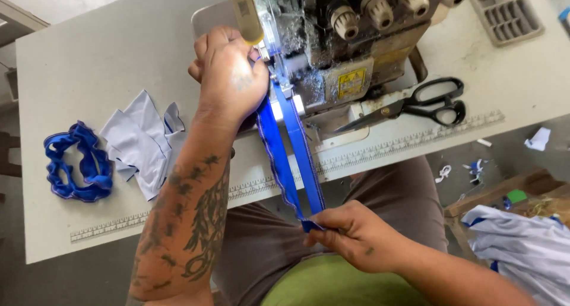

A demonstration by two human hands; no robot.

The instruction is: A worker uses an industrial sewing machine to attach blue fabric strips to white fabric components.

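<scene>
A blue fabric strip runs from the presser foot of a grey sewing machine down over the table's front edge. My left hand rests on the table with its fingers pressing the strip's upper end against the needle area. My right hand pinches the strip's lower folded end above my lap, holding it taut.
Black-handled scissors lie right of the machine on the pale table. A bunched blue band and light-grey fabric pieces sit at the left. A ruler strip lines the table edge. More pale fabric lies piled at lower right.
</scene>
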